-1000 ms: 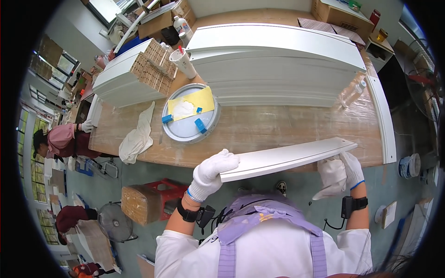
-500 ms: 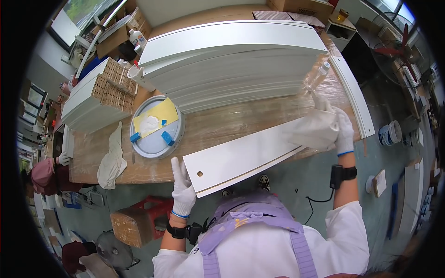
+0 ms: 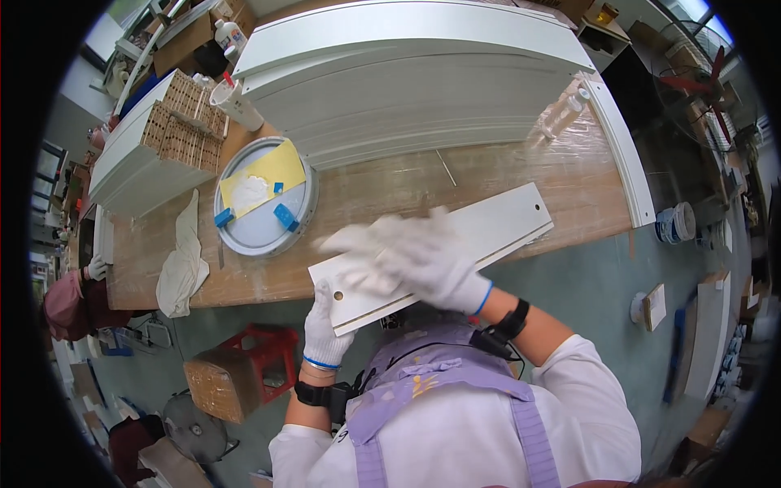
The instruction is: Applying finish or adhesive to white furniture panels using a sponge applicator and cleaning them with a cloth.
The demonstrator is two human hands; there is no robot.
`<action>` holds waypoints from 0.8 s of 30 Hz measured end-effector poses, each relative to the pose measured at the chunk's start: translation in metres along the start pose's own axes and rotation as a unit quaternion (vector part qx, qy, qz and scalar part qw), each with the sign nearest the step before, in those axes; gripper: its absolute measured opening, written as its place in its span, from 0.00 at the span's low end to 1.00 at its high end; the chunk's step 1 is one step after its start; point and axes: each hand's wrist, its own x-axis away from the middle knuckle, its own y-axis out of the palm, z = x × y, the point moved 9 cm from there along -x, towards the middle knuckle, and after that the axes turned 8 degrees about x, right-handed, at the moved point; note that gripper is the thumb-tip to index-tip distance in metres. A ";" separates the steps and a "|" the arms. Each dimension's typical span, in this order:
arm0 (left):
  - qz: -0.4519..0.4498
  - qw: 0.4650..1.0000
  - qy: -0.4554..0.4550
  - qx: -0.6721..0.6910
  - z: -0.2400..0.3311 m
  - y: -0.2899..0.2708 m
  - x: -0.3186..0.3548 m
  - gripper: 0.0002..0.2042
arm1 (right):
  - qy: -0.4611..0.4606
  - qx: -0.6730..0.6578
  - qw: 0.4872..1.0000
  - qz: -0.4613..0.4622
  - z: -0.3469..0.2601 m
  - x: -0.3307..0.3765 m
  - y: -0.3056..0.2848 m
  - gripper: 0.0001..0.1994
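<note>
A long white panel [image 3: 496, 224] lies slantwise over the table's near edge, with a hole near each end and a groove along its near side. My left hand [image 3: 325, 329], in a white glove, holds the panel's left end between thumb and fingers. On the panel's left half is my gloved right hand [image 3: 443, 276], pressing a whitish cloth [image 3: 366, 248] onto the surface. Both hand and cloth are blurred by motion, and the fingers are partly hidden in the folds.
White panels [image 3: 423, 106] stand stacked at the back. Left of centre, a round lid [image 3: 268, 232] carries yellow paper [image 3: 281, 167], white paste and blue pieces. Another cloth [image 3: 183, 272] hangs over the front edge. A clear bottle [image 3: 565, 114] stands at right; a red stool [image 3: 272, 358] is below.
My right hand has swept the cloth leftward from the panel's right end to its left half, uncovering the right hole. My left hand stays at the left end.
</note>
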 end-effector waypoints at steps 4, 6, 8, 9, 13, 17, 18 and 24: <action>-0.006 1.000 0.006 0.009 0.006 -0.001 -0.010 0.27 | 0.424 0.220 0.871 -0.111 0.195 0.119 -0.039 0.23; -0.009 1.000 0.007 0.003 0.008 0.000 -0.012 0.27 | 0.396 0.285 0.870 -0.065 0.187 0.115 -0.045 0.23; -0.023 1.000 0.006 0.004 0.008 0.004 -0.014 0.27 | 0.338 0.286 0.895 -0.047 0.156 0.089 -0.038 0.23; -0.020 1.000 0.007 0.002 0.008 0.003 -0.014 0.27 | 0.311 0.219 0.922 -0.079 0.120 0.062 -0.018 0.23; -0.016 1.000 0.007 0.003 0.008 0.017 -0.014 0.27 | 0.008 0.034 0.997 -0.063 -0.010 0.009 -0.001 0.20; 0.013 1.000 0.011 -0.001 0.007 -0.001 -0.013 0.24 | 0.109 0.115 0.987 -0.033 0.071 0.041 -0.017 0.20; 0.007 1.000 0.010 -0.001 0.007 -0.008 -0.012 0.24 | 0.193 0.198 0.960 -0.053 0.115 0.068 -0.026 0.21; 0.078 0.992 0.055 -0.081 0.012 -0.036 0.003 0.19 | 0.476 0.322 0.818 -0.023 0.285 0.174 -0.125 0.13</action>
